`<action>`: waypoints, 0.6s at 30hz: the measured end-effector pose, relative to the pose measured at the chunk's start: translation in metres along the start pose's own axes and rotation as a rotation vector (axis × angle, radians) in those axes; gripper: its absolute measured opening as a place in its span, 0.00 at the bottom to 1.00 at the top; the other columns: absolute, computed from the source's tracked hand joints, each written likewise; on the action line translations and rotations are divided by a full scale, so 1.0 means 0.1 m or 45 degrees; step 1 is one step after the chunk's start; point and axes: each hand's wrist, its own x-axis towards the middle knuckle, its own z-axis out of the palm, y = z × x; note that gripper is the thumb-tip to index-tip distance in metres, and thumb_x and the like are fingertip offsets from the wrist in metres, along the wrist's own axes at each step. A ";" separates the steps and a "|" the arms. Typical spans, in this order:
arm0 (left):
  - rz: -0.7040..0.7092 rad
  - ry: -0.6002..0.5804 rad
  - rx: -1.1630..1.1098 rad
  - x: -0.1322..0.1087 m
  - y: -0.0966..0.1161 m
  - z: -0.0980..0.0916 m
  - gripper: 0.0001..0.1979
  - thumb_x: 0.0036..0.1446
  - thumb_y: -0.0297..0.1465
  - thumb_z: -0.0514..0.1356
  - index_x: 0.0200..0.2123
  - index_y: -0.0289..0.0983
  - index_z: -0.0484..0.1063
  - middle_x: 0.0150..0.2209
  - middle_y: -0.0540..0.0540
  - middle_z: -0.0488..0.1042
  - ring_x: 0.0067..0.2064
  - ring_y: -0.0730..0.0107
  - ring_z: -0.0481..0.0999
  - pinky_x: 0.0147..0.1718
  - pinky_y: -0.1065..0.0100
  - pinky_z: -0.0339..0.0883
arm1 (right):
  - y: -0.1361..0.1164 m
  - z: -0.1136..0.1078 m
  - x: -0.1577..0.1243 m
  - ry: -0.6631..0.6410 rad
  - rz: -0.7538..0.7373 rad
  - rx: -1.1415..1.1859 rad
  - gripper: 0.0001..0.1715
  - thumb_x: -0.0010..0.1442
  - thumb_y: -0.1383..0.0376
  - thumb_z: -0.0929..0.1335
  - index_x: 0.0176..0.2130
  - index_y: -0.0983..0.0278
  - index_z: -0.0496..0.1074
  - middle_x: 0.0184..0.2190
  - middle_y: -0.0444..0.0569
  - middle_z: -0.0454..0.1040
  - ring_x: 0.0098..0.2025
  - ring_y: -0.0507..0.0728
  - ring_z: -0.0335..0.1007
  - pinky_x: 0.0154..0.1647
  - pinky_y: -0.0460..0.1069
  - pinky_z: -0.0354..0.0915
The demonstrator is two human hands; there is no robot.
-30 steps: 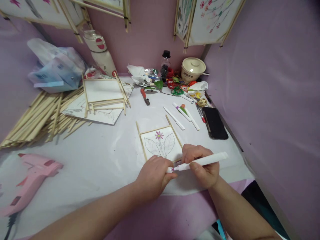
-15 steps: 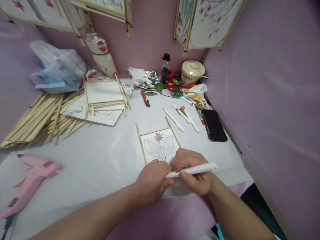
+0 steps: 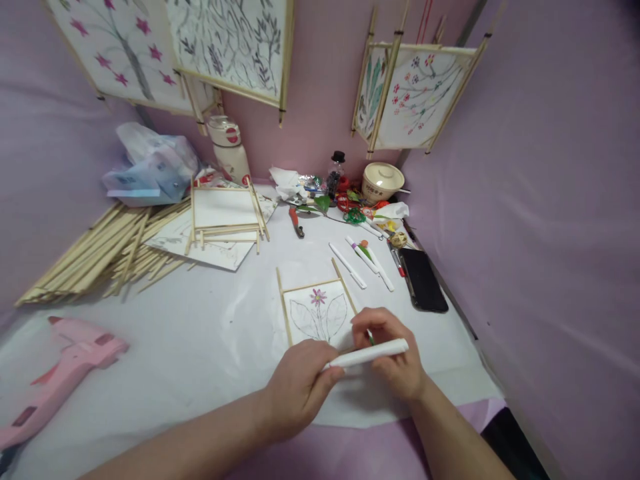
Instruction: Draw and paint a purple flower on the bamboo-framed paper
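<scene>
Hands and flower panel at a white-covered counter (image 3: 200,360). The left hand (image 3: 300,383) pinches one end of a slim white marker pen (image 3: 373,354) between thumb and fingers; the right hand (image 3: 395,360) is loosely curled at the other end, and whether it presses on the barrel cannot be told. A small green detail shows among its fingers, too hidden to identify. Just beyond the hands lies a white drawing panel (image 3: 305,310) edged with thin pale sticks, bearing a pink-purple flower and two outlined leaves; its near edge is covered by the hands.

Likely faults: an uncovered tip, if there is one, could streak the white panel, since the pen is so near it; whether a cap is on cannot be seen. A weak pinch might let the barrel drop onto the drawing, and a brushing wrist could smear colour or shift the frame.

Surroundings: three loose white pens (image 3: 347,265) lie beyond the panel, near a black phone (image 3: 424,280). At left are a pink plastic glue gun (image 3: 75,373) and a heap of pale wooden sticks (image 3: 100,250). A lidded cream bowl (image 3: 383,183) stands at the back, below a painted stick-framed lantern (image 3: 425,97); lilac sheeting (image 3: 540,200) closes the right side.
</scene>
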 end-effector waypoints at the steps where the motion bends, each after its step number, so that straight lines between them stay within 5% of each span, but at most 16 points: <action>1: -0.036 -0.018 0.023 0.00 0.00 0.01 0.18 0.69 0.38 0.44 0.33 0.37 0.68 0.26 0.49 0.71 0.28 0.70 0.69 0.29 0.69 0.61 | 0.01 -0.02 0.00 0.102 -0.017 0.044 0.21 0.59 0.51 0.68 0.47 0.61 0.71 0.28 0.44 0.66 0.28 0.52 0.60 0.28 0.48 0.58; 5: -0.115 -0.088 0.151 0.00 -0.02 0.05 0.18 0.69 0.38 0.44 0.33 0.37 0.69 0.27 0.48 0.71 0.29 0.68 0.69 0.30 0.67 0.61 | 0.03 -0.08 0.04 0.260 -0.087 0.096 0.19 0.61 0.50 0.66 0.40 0.61 0.73 0.28 0.45 0.65 0.30 0.54 0.60 0.31 0.49 0.57; 11: -0.147 -0.079 0.162 -0.01 -0.04 0.06 0.20 0.69 0.41 0.43 0.34 0.38 0.68 0.29 0.48 0.72 0.31 0.66 0.70 0.32 0.66 0.61 | 0.07 -0.10 0.07 0.024 0.120 0.020 0.17 0.64 0.53 0.64 0.37 0.62 0.74 0.26 0.45 0.68 0.29 0.54 0.62 0.32 0.49 0.59; 18: -0.330 0.036 -0.067 -0.02 -0.06 0.04 0.17 0.68 0.42 0.43 0.41 0.40 0.66 0.25 0.52 0.69 0.28 0.67 0.69 0.29 0.67 0.60 | 0.10 -0.06 0.07 -0.053 0.240 -0.247 0.17 0.65 0.58 0.63 0.29 0.63 0.73 0.24 0.44 0.71 0.27 0.51 0.65 0.30 0.46 0.59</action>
